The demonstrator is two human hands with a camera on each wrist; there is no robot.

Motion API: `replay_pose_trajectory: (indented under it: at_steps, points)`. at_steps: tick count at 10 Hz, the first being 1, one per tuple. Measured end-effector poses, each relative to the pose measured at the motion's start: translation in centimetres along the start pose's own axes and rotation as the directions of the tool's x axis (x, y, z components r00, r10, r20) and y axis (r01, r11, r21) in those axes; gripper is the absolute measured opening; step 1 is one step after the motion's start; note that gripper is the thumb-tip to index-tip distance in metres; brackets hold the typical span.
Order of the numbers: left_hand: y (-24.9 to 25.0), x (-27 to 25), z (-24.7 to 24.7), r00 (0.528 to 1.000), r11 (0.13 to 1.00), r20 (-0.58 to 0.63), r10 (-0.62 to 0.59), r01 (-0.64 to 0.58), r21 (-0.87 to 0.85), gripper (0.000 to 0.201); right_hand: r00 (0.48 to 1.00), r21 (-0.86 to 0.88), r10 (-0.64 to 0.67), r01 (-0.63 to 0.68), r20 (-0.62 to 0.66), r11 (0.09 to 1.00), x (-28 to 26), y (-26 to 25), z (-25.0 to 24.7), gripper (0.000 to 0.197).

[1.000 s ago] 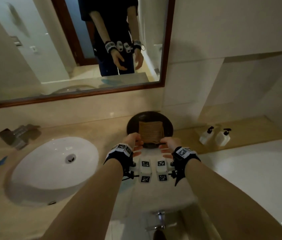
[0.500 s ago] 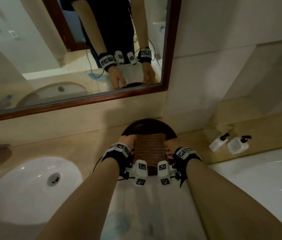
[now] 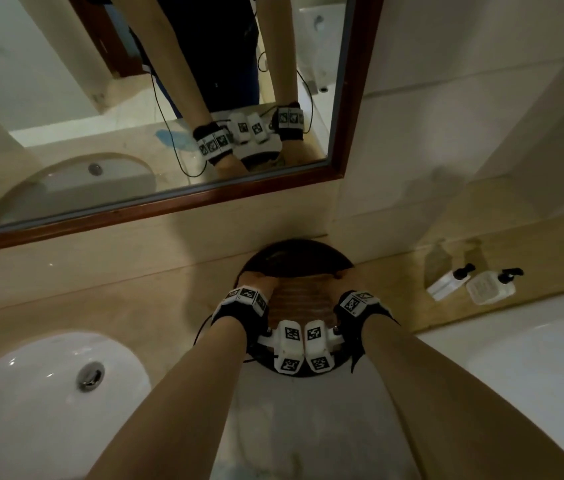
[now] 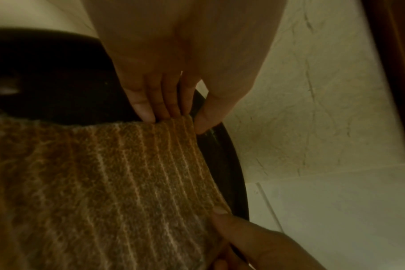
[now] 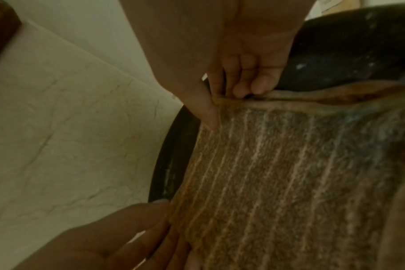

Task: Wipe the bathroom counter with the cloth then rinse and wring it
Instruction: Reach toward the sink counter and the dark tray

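Note:
A brown striped cloth [image 3: 303,301] lies flat on a dark round tray [image 3: 294,254] at the back of the beige counter [image 3: 100,299]. My left hand [image 3: 259,284] holds its left side and my right hand [image 3: 341,284] its right side. In the left wrist view the fingers [image 4: 150,109] press down on the cloth's [image 4: 104,182] far corner and the thumb [image 4: 222,217] sits against its side edge. In the right wrist view the curled fingers [image 5: 254,85] hook a folded far edge of the cloth [image 5: 289,182], and the thumb [image 5: 150,215] lies at the near side.
A white sink basin [image 3: 31,393] lies to the left. Two white pump bottles [image 3: 450,282] [image 3: 491,287] lie on the ledge to the right, above a white bathtub [image 3: 515,358]. A wood-framed mirror [image 3: 135,98] hangs on the wall behind the tray.
My hands reached the tray and settled on either side of the cloth. The view moved forward and closer, so the tray and cloth now sit nearer.

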State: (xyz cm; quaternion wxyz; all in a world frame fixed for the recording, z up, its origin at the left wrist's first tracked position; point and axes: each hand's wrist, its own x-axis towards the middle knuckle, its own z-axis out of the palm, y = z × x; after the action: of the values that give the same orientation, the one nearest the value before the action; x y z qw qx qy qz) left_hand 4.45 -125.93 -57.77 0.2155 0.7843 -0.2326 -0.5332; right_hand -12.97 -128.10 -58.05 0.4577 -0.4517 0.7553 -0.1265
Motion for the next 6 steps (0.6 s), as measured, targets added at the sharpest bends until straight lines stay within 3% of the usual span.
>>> replay_pose_trajectory:
  at_steps: [1, 2, 3, 4, 6]
  points:
    - [-1.4, 2.2, 0.2, 0.998, 0.998, 0.022, -0.054, 0.053, 0.031, 0.064, 0.998, 0.018, -0.008, 0.007, 0.062, 1.000, -0.9, -0.6, -0.6, 0.015]
    - [-1.2, 0.6, -0.3, 0.999, 0.995, 0.008, -0.051, 0.051, 0.081, 0.018, 0.999, 0.030, -0.014, 0.013, 0.048, 0.999, -0.8, -0.2, -0.6, 0.015]
    - [-1.2, -0.8, -0.6, 1.000, 0.999, 0.014, -0.025, 0.024, 0.038, 0.022, 0.998, 0.034, -0.019, 0.016, 0.067, 0.999, -1.2, -0.1, -1.2, 0.008]
    - [-1.5, -2.9, -0.7, 1.000, 0.999, 0.014, 0.016, -0.016, -0.047, 0.036, 0.996, 0.023, -0.034, 0.032, 0.081, 0.999, -1.9, 0.5, -2.2, 0.037]
    - [-2.9, -8.8, -1.3, 0.995, 0.978, 0.020, 0.094, -0.088, -0.188, 0.029, 0.979, 0.014, -0.143, 0.142, 0.143, 0.990, -6.2, 1.4, -5.0, 0.040]
